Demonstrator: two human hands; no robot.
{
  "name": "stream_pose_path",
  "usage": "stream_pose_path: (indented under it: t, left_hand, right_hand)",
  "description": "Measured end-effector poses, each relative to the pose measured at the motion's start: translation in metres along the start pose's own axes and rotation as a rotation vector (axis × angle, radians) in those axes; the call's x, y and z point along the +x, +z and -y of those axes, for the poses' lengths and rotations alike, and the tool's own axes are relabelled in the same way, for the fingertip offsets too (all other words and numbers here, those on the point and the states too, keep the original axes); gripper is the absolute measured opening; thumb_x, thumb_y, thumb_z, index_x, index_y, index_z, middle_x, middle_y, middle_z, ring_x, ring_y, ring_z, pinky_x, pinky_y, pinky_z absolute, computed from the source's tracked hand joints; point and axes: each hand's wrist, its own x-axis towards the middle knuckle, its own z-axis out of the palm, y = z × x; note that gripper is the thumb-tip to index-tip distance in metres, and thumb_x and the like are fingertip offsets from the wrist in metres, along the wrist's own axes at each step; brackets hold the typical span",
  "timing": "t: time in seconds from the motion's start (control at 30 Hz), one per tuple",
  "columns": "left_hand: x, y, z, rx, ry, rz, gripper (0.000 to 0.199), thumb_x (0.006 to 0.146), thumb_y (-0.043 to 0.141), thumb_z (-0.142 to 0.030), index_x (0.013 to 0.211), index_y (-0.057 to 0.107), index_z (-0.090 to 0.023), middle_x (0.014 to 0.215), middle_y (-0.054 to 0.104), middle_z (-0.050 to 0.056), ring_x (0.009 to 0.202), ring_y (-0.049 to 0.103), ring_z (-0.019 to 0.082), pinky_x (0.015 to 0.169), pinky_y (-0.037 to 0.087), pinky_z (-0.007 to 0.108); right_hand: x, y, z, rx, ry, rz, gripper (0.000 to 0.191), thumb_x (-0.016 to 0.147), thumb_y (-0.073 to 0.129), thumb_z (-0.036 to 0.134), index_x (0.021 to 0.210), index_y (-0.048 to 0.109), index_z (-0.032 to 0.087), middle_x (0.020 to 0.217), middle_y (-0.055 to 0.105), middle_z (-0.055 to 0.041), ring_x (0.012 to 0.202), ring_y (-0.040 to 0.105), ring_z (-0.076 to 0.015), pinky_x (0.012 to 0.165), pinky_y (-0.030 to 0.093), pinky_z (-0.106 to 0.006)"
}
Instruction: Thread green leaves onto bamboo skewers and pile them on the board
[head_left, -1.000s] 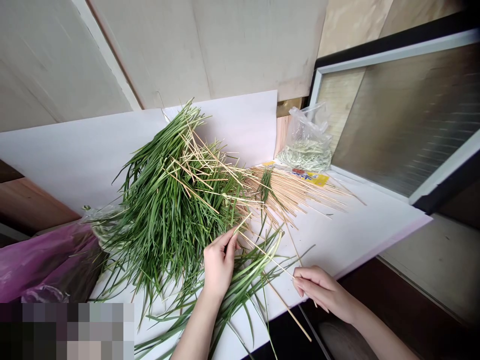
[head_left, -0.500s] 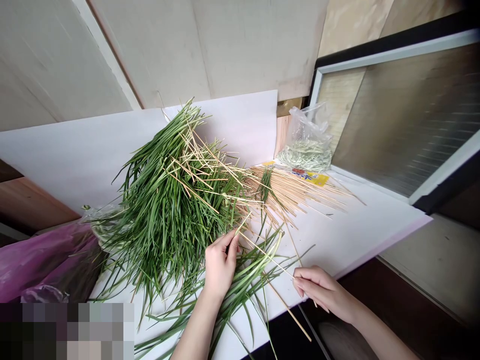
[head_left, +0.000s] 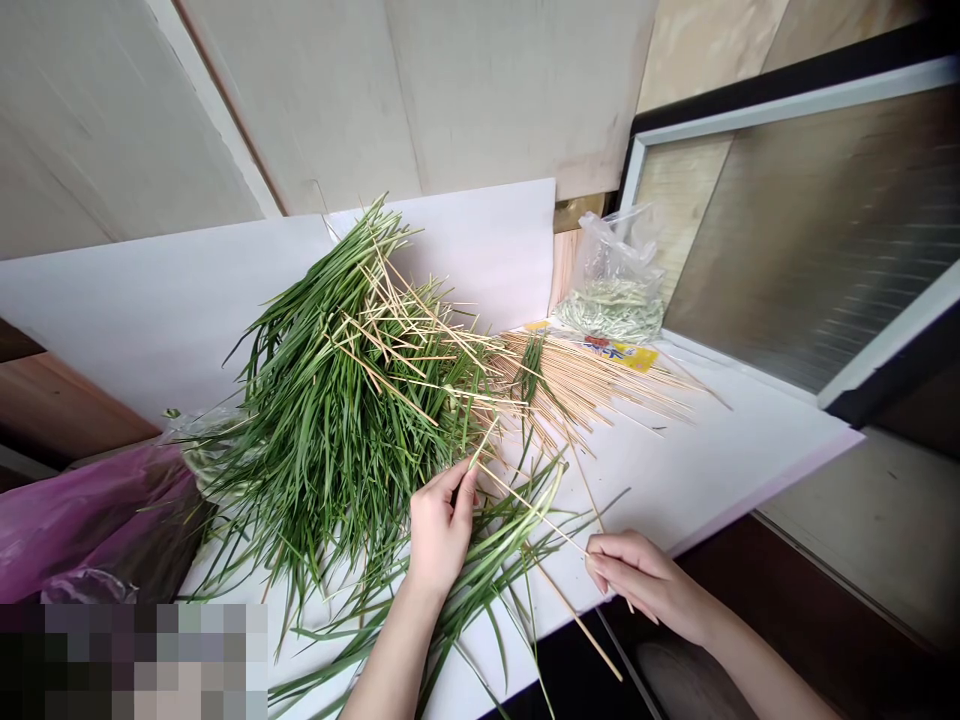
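A white board (head_left: 675, 480) lies beside a window (head_left: 810, 240). A heap of green grass blades (head_left: 337, 420) is piled on it, with loose sticks mixed in; a bundle of skewers (head_left: 577, 385) and a plastic bag (head_left: 611, 275) lie beyond. A thin skewer (head_left: 532, 510) is pinched by the right hand (head_left: 637, 580), its far end closed in the left hand (head_left: 439, 530) at the blades.

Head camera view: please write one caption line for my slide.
Left hand and right hand hold a thin wooden skewer above long green leaves.
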Motion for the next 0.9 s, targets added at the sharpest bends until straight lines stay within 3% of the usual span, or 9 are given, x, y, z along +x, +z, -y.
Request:
stream_pose_path:
  t: [0.4,0.9]
  left_hand:
    - [0.0003,-0.0005,-0.0004,0.030,0.044,-0.007,0.036,0.100,0.050,-0.036,0.107,0.078,-0.015,0.065,0.062,0.000,0.060,0.055,0.013,0.061,0.044,0.022]
    - [-0.0006,0.0007,0.0018,0.015,0.057,-0.020,0.034,0.099,0.052,-0.034,0.108,0.078,-0.015,0.072,0.069,0.002,0.064,0.061,0.015,0.065,0.048,0.023]
  right_hand:
    - [0.0002,-0.0005,-0.0027,-0.011,-0.001,0.001,0.050,0.100,0.048,0.060,0.069,0.048,0.021,0.049,0.031,0.0097,0.037,0.030,-0.0088,0.040,0.020,-0.022]
    - [0.0013,0.0010,0.0016,-0.003,-0.001,-0.003,0.051,0.099,0.048,0.062,0.068,0.048,0.021,0.046,0.028,0.0107,0.036,0.028,-0.0091,0.041,0.025,-0.022]
